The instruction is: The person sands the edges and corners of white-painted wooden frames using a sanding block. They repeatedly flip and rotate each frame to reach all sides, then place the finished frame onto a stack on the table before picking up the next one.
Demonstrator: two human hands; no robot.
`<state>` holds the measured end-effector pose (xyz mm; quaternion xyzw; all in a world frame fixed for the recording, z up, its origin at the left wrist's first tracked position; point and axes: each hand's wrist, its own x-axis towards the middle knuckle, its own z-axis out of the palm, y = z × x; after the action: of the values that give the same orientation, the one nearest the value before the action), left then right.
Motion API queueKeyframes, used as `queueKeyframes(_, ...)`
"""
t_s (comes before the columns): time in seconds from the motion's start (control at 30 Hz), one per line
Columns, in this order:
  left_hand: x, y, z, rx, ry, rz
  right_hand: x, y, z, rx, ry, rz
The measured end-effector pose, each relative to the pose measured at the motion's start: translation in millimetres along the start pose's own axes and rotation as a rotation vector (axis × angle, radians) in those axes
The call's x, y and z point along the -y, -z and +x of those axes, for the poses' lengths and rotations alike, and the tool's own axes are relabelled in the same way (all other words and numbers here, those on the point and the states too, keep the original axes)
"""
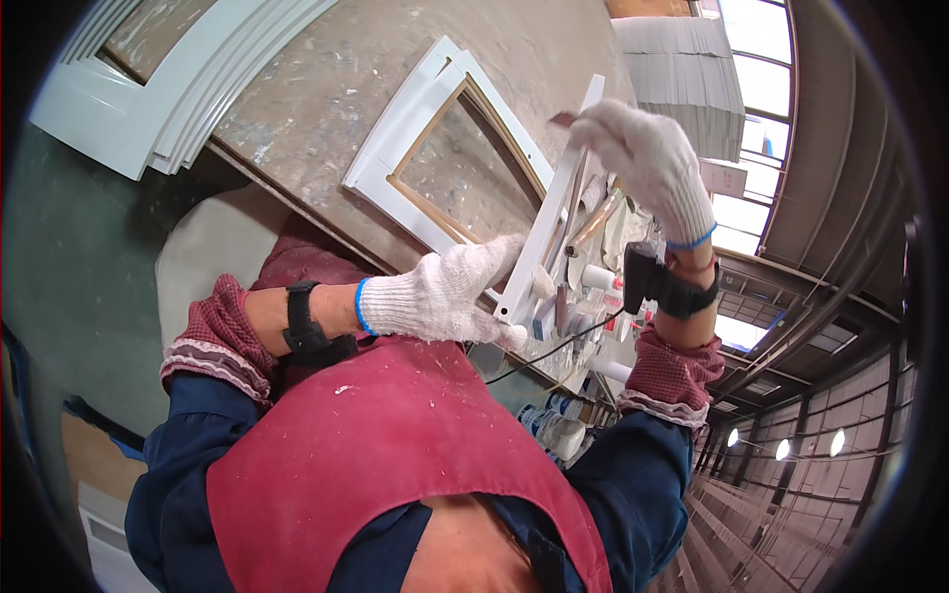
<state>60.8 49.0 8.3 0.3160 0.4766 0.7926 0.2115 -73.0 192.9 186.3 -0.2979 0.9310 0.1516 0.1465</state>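
Gripping a white frame at its lower edge, gloved left hand clamped, right hand pinching a small tool above, white tubes cluttering the worktable beyond.

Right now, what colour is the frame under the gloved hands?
White frame, bare wood inner edge; head view.

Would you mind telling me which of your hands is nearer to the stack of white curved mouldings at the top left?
Left. The left hand grips the white frame, nearer the stack of white curved mouldings; the right hand is farther right.
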Motion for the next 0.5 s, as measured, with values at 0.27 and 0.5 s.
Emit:
queueKeyframes(0.27,7,-5,-1,0.024,-0.034,0.016,-100,-20,31,-0.311,-0.287,-0.227)
queueKeyframes(0.5,13,-6,4,0.009,-0.127,-0.043,-56,-5,29,-0.257,0.115,-0.216)
